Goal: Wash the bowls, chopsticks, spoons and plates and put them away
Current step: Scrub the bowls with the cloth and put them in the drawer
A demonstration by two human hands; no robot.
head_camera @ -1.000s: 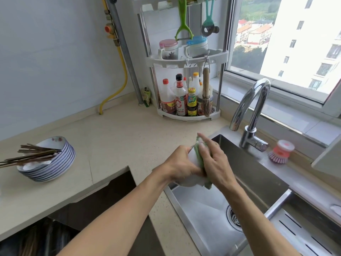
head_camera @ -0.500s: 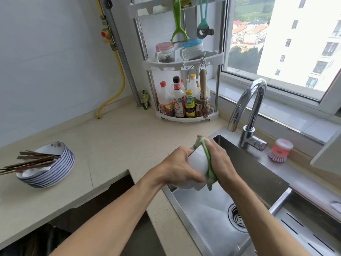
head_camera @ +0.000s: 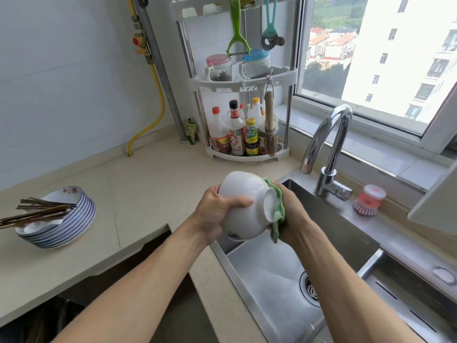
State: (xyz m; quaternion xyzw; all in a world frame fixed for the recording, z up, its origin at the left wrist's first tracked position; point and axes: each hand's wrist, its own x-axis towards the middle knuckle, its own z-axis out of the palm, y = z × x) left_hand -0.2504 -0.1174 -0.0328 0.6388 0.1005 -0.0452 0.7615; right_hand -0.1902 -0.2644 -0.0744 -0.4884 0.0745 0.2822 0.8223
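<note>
My left hand (head_camera: 217, 214) grips a white bowl (head_camera: 241, 191) turned on its side over the near-left corner of the steel sink (head_camera: 269, 276), its foot facing right. My right hand (head_camera: 294, 214) presses a green cloth (head_camera: 278, 214) against the bowl's foot. On the counter at the left stands a stack of blue-rimmed plates (head_camera: 61, 229) with several dark chopsticks (head_camera: 37, 211) lying across the top.
A chrome tap (head_camera: 326, 149) arches over the sink's far side, with a pink dish brush (head_camera: 368, 201) beside it. A corner rack (head_camera: 247, 134) of sauce bottles stands at the back. The sink drain (head_camera: 309, 288) lies below my right forearm. The counter drops off into a dark gap (head_camera: 138, 266) at the left.
The bowl has been turned so more of its white outside and foot show, and the cloth has shifted from the bowl's top to its foot.
</note>
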